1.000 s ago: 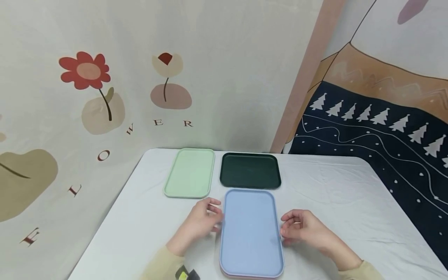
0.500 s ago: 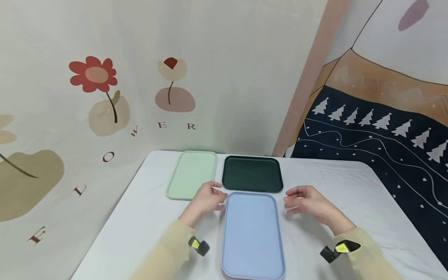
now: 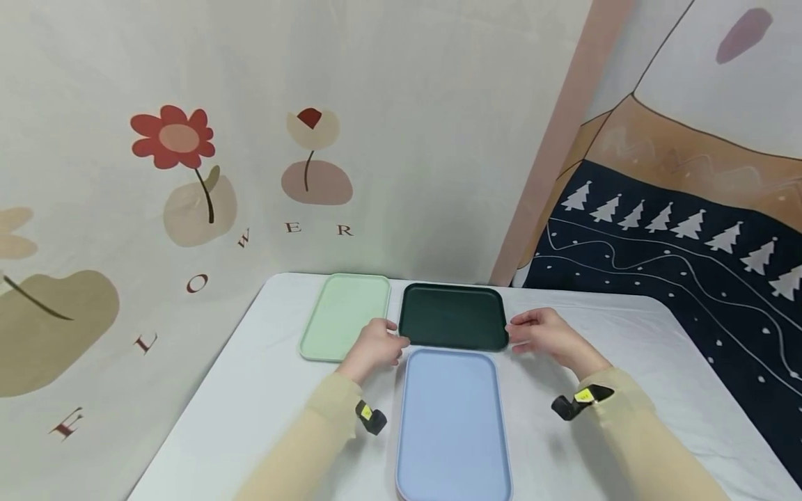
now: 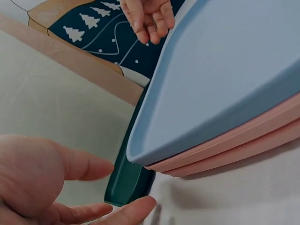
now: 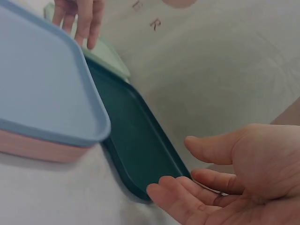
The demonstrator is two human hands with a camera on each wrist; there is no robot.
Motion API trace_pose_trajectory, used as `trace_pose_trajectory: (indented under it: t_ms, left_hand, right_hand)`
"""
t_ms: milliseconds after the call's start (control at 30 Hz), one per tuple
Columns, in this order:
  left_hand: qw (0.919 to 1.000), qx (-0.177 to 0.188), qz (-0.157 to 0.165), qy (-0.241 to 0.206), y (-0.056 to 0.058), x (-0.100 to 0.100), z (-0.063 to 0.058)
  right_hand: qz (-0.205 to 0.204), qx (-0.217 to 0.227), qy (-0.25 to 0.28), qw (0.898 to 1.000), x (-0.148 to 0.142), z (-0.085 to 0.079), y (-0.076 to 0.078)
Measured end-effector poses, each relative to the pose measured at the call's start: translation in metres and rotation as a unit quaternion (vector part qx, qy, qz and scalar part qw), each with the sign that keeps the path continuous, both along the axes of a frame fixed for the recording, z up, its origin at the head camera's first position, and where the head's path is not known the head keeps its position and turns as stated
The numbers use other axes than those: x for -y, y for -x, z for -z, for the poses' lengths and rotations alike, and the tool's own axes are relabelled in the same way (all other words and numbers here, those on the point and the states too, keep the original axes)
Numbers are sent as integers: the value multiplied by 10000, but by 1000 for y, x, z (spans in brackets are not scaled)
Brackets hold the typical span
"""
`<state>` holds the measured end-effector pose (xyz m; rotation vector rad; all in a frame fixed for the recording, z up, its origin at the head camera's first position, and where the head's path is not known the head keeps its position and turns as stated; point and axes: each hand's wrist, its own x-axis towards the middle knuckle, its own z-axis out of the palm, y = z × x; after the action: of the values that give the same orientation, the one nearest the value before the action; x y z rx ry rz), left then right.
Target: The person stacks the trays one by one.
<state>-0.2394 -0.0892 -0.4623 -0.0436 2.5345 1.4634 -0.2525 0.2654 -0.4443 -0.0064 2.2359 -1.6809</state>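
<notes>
- Both hands have moved fwd since a sec ago, off the sides of the blue tray (image 3: 452,417) and up to the dark green tray (image 3: 452,316) behind it.
- Biggest thing first: white table (image 3: 626,348), w/ a flower wall hanging (image 3: 175,160) on the left and a tree-pattern cloth (image 3: 677,243) on the right.
- Blue tray sits nearest the person. Left wrist cam shows it stacked on top of pink trays (image 4: 234,150), looks like 2 but can't swear to it.
- Dark green tray lies flat at the back middle of the table, just behind the blue one, w/ a light green tray (image 3: 344,316) right beside it on the left.
- Left hand (image 3: 374,346) is at the dark green tray's near left corner, fingers loose and spread, not gripping anything. Wrist cam shows fingertips right by the edge; touching or not, can't tell.
- Right hand (image 3: 544,335) mirrors it at the near right corner: palm open, fingers relaxed, holding nothing, tips just at the rim.
- Step imo: reaching in to take the dark green tray from both sides, grasp not made yet.
- Next move prob needs fingers tucked under both short edges, then an even level lift so it clears the blue tray's rim.
</notes>
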Motion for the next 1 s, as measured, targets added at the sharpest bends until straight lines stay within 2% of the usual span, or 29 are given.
trace_pose_trajectory:
  t_ms: [233,400,533,800,1000]
  left_hand:
    - [9993,-155,-311,-123,10,-1,6]
    - [9979,-105,-545,-321,19,-1,10]
    - [9976,-91,-570,-385,26,-3,13]
    - [9983,-246,-532,-63,33,-4,14]
    - [9977,-389,-425,360,36,-5,13]
  right_hand:
    - [77,-84,-381,9992,-13,7,29]
    - [171,111,-276,9994,-22,16,44]
    - [279,189,-157,9993,-23,22,54]
    - [367,147,-283,9988,-17,25,72]
    - [401,202,-104,9989,-11,29,81]
